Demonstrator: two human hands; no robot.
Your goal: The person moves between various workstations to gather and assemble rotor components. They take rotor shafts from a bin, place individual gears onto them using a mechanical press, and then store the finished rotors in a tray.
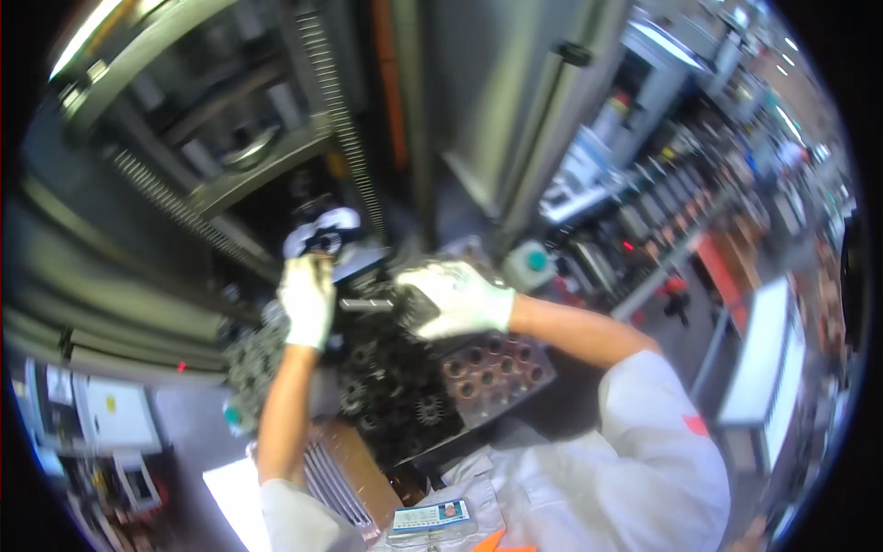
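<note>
My left hand (308, 296), in a white glove, reaches up to the bright round fixture (333, 228) inside the machine. Its fingers are closed at the fixture's near side; a small brownish part shows at their tips, too blurred to name. My right hand (460, 299), also gloved, is closed round a dark metal part (417, 308) that looks toothed, partly hidden by the fingers. Between the hands lies a light metal bar (366, 304). Below them, many dark gears (429, 410) are spread on a black surface.
A tray of copper-coloured rings (492, 368) sits right of the gears. Grey metal parts (258, 361) are heaped at the left. A cardboard box (354, 460) stands close to my body. A container with a teal cap (535, 261) is beyond my right hand. Machine frame posts (342, 129) rise ahead.
</note>
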